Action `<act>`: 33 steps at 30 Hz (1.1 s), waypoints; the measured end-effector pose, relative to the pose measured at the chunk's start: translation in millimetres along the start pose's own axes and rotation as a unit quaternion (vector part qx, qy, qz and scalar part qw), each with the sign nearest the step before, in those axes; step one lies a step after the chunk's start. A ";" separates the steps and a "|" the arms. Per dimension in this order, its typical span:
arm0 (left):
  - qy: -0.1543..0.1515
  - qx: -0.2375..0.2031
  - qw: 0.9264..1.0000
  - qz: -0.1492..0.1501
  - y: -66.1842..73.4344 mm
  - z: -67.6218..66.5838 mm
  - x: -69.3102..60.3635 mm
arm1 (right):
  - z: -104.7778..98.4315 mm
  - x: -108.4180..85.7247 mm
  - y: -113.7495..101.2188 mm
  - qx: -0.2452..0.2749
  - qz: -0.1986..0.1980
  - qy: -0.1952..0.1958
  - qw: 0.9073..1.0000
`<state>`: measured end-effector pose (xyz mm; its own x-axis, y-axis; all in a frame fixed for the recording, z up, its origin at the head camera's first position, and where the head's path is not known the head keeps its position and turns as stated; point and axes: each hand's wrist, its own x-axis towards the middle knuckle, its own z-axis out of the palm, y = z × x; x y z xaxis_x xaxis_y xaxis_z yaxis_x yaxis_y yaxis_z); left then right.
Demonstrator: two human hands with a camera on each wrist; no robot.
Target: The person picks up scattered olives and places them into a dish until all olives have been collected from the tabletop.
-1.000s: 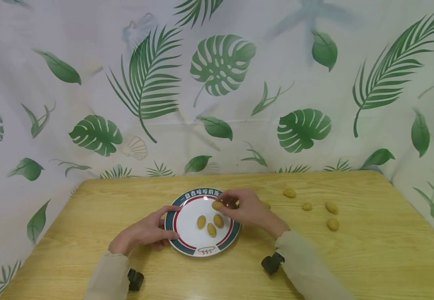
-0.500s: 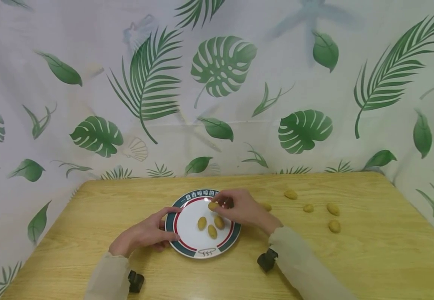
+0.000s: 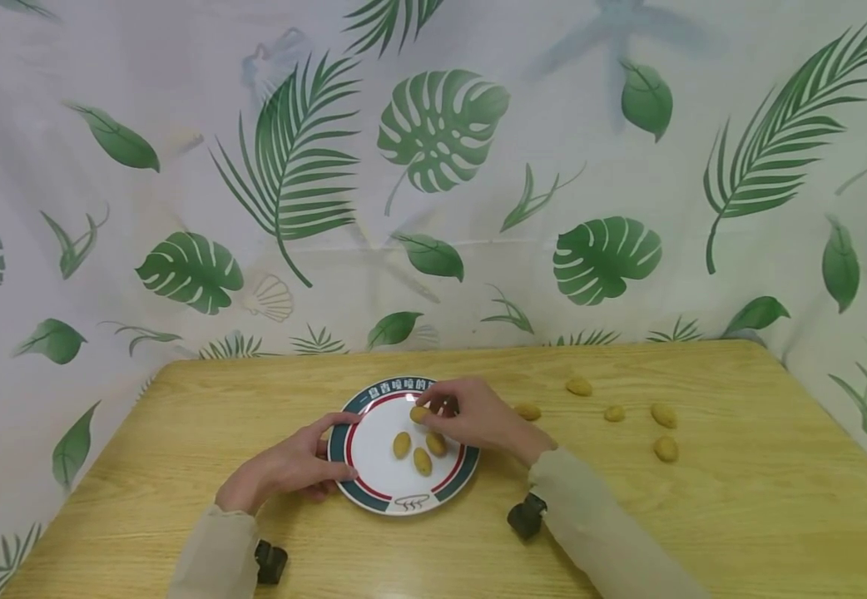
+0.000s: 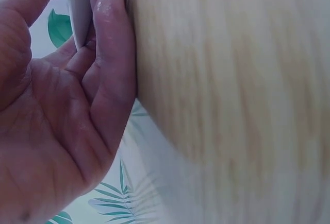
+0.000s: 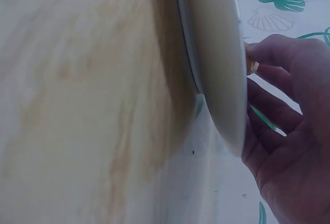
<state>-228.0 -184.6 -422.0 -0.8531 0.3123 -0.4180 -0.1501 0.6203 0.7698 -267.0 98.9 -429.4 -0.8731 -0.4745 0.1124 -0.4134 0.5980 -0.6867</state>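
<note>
A white plate (image 3: 384, 474) with a dark blue-green rim and a red ring sits on the table. My left hand (image 3: 291, 459) grips its left edge, thumb on the rim and fingers beneath; the left wrist view shows the plate's edge (image 4: 78, 13) between the fingers. Over the plate's upper part, my right hand (image 3: 474, 416) pinches a small yellow-brown potato (image 3: 419, 413) between thumb and fingertips. Three similar potatoes (image 3: 422, 462) lie in the middle of the plate. In the right wrist view the plate (image 5: 219, 54) hides most of the held potato (image 5: 251, 66).
On the wooden table (image 3: 591, 516), several more potatoes (image 3: 664, 415) lie spread out to the right of the plate. One potato (image 3: 527, 412) is close behind my right wrist. A leaf-patterned cloth (image 3: 433, 274) hangs behind the table's far edge.
My right hand has moved a little to the left over the plate with the pinched potato. My left hand keeps its hold on the plate's edge.
</note>
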 end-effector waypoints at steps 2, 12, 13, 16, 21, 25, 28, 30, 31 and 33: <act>0.003 -0.001 1.000 -0.003 -0.1 0.2 0.3 | 0.6 0.3 0.8 0.001 -0.001 -0.005 1.000; 0.005 -0.003 1.000 -0.004 -0.8 0.2 1.1 | 3.3 0.3 1.3 -0.015 0.013 -0.032 0.999; 0.006 -0.004 1.000 -0.004 -0.8 0.2 1.3 | 3.5 0.4 0.8 -0.016 0.017 -0.035 0.999; 0.007 -0.001 1.000 -0.005 -1.2 0.4 1.9 | 4.0 0.5 -0.6 -0.020 0.028 -0.042 0.999; 0.007 0.000 1.000 -0.005 -1.5 0.5 1.8 | 3.9 -0.7 -2.1 -0.015 0.029 -0.041 0.999; 0.007 0.001 1.000 -0.003 -1.3 0.4 1.4 | 3.9 -1.3 -2.7 -0.012 0.025 -0.039 0.999; 0.005 -0.001 1.000 -0.003 -1.2 0.5 1.3 | 3.9 -1.6 -3.3 -0.012 0.026 -0.037 0.999; 0.006 -0.002 1.000 -0.004 -1.1 0.6 1.3 | 3.9 -1.5 -3.5 -0.012 0.030 -0.036 0.999; 0.006 -0.001 1.000 -0.004 -1.1 0.7 1.3 | 3.9 -1.4 -3.5 -0.012 0.032 -0.034 0.999; 0.008 -0.001 1.000 -0.006 -1.0 0.7 1.3 | 3.9 -1.2 -3.3 -0.014 0.036 -0.032 0.999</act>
<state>-228.6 -184.4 -423.7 -0.8591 0.2942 -0.4188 -0.1601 0.6228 0.7658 -263.6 94.9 -430.1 -0.8827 -0.4696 0.0176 -0.3587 0.6491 -0.6708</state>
